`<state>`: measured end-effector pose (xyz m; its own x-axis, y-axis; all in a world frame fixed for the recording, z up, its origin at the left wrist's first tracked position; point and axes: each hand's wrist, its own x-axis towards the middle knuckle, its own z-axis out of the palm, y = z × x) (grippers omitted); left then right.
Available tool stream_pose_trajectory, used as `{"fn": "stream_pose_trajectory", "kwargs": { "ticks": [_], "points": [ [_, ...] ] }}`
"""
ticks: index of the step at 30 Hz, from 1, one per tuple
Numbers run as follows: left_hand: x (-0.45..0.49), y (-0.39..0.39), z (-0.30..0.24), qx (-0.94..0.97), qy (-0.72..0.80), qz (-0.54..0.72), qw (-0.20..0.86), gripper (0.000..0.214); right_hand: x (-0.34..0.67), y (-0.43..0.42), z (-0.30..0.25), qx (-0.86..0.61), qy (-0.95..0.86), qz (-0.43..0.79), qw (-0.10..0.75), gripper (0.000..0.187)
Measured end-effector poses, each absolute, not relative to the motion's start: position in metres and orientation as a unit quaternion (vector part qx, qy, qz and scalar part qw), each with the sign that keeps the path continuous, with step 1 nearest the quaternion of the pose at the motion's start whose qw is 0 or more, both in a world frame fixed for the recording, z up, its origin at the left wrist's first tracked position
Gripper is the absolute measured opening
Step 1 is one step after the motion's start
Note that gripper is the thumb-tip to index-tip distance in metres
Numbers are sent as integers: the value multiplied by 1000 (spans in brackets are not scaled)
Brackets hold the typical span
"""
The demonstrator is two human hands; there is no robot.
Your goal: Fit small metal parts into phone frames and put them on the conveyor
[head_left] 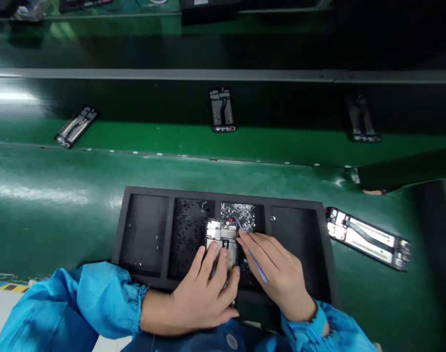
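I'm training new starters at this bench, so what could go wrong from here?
The tweezers in the right hand might slip and scratch the phone unit under the left hand. A knock to the tray could scatter the tiny pieces in its compartments. If the tray shifted right, it might bump the other phone unit by its end.

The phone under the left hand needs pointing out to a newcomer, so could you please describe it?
Find the black, four-compartment tray. Over its middle, the left hand rests on an opened phone. It alone is touched; the other four phones lie outside the tray.
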<state>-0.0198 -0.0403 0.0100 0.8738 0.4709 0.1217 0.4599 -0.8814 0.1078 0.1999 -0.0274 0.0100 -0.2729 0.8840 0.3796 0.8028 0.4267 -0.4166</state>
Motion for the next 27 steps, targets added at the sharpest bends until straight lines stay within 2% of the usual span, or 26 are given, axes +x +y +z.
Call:
{"fn": "stream_pose_trajectory", "kwargs": {
  "ticks": [3, 6, 9, 14, 27],
  "points": [
    [-21, -40, 9, 967, 239, 73, 43, 78, 206, -23, 23, -580, -741, 86, 327, 37],
    [-21, -40, 9, 968, 238, 74, 43, 82, 207, -1, 39, -571, -688, 239, 380, 24],
    [-20, -41, 7, 967, 240, 78, 37, 83, 199, 30, 46, -493, -728, 331, 343, 17],
    [-18, -43, 4, 965, 244, 88, 31, 81, 186, 57, 40, -452, -791, 311, 271, 15],
    [-20, -44, 4, 964, 241, 103, 34, 81, 190, 53, 37, -469, -790, 289, 269, 20]
  ]
}}
